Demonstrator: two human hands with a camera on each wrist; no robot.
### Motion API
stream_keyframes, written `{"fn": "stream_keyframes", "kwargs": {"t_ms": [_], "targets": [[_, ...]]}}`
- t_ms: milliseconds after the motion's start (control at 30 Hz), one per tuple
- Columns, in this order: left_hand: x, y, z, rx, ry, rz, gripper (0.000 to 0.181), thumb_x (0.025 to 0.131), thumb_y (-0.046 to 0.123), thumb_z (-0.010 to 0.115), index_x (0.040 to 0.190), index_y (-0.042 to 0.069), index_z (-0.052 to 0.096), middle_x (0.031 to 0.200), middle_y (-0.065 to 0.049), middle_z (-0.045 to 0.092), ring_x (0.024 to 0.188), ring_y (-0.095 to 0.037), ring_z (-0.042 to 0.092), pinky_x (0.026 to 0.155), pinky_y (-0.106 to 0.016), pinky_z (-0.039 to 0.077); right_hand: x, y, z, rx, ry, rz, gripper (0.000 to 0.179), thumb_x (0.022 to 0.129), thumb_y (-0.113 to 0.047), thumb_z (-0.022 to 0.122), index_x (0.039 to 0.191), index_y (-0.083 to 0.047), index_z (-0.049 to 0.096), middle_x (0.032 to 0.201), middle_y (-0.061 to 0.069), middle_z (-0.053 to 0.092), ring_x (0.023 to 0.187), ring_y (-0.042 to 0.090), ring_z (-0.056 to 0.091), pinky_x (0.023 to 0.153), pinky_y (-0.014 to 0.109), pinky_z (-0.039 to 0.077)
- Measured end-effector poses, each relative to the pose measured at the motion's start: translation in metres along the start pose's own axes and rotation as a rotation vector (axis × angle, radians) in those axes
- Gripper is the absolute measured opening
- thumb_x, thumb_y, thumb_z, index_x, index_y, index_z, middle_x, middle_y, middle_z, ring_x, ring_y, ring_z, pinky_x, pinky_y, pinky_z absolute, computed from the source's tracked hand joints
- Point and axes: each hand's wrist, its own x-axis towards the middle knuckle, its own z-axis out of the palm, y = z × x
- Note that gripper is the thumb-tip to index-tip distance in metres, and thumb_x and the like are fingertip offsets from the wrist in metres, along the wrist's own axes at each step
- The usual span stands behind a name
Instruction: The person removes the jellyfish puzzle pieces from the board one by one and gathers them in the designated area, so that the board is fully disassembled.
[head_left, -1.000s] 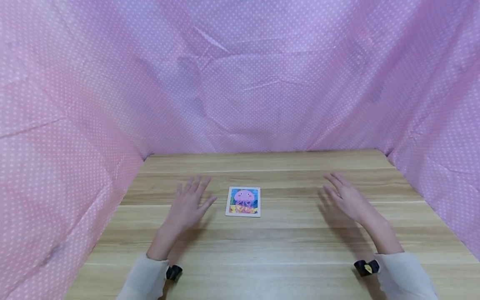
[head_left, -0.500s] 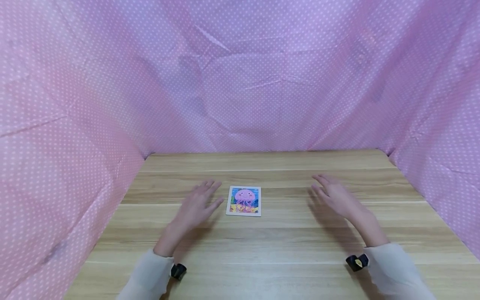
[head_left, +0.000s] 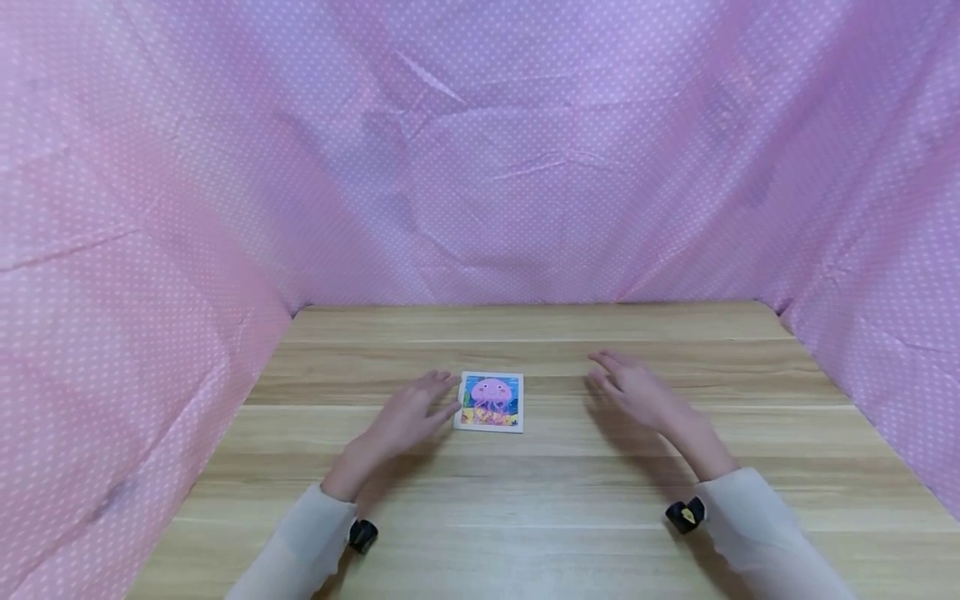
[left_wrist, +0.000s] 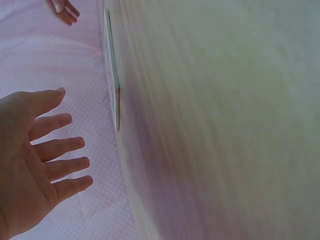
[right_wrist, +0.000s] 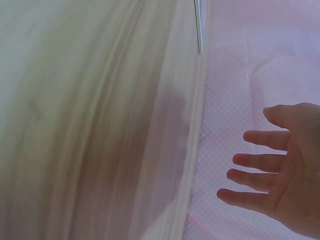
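Observation:
A small picture puzzle with a pink jellyfish [head_left: 491, 402] in a white frame lies flat on the wooden table [head_left: 525, 517]. In the left wrist view the puzzle [left_wrist: 113, 75] shows edge-on as a thin board. My left hand [head_left: 408, 417] hovers at its left side, thumb and fingertips right at the frame's left edge in the head view. Its fingers [left_wrist: 59, 147] are spread and hold nothing. Off to the right of the puzzle, my right hand [head_left: 641, 398] hangs over the table with fingers [right_wrist: 257, 162] extended and apart, nothing in them.
Pink polka-dot cloth [head_left: 480, 167] hangs behind the table and along both sides. Black wrist cameras [head_left: 363, 536] sit below the cuffs of the light sleeves [head_left: 757, 525].
Both hands have moved inward toward the puzzle, the left one rightward up to its edge and the right one leftward. The puzzle stays in place on the table.

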Motion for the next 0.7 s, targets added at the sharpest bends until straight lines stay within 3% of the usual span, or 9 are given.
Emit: {"fn": "stream_keyframes", "kwargs": {"t_ms": [300, 467, 700], "targets": [[0.000, 0.006, 0.006, 0.008, -0.135, 0.005, 0.052, 0.104, 0.035, 0.060, 0.148, 0.009, 0.053, 0.159, -0.017, 0.042, 0.151, -0.037, 0.033, 0.121, -0.055, 0.029, 0.015, -0.020, 0.013, 0.113, -0.090, -0.052, 0.042, 0.109, -0.020, 0.047, 0.140, 0.008, 0.054, 0.140, 0.026, 0.060, 0.133, 0.044, 0.053, 0.112, 0.058, 0.040], [0.001, 0.009, 0.010, 0.007, -0.174, 0.059, 0.052, 0.104, 0.034, 0.060, 0.148, 0.008, 0.053, 0.158, -0.019, 0.044, 0.150, -0.037, 0.036, 0.120, -0.054, 0.032, 0.024, -0.032, 0.018, 0.157, -0.148, -0.074, 0.044, 0.110, -0.023, 0.046, 0.142, 0.006, 0.053, 0.143, 0.025, 0.058, 0.136, 0.043, 0.051, 0.115, 0.057, 0.039], [0.006, 0.010, 0.012, 0.001, -0.219, 0.072, 0.050, 0.105, 0.033, 0.058, 0.149, 0.009, 0.052, 0.160, -0.016, 0.042, 0.151, -0.034, 0.035, 0.121, -0.051, 0.031, 0.039, -0.045, 0.030, 0.190, -0.228, -0.095, 0.044, 0.111, -0.026, 0.043, 0.144, 0.001, 0.054, 0.146, 0.019, 0.058, 0.139, 0.038, 0.050, 0.116, 0.054, 0.038]]}}
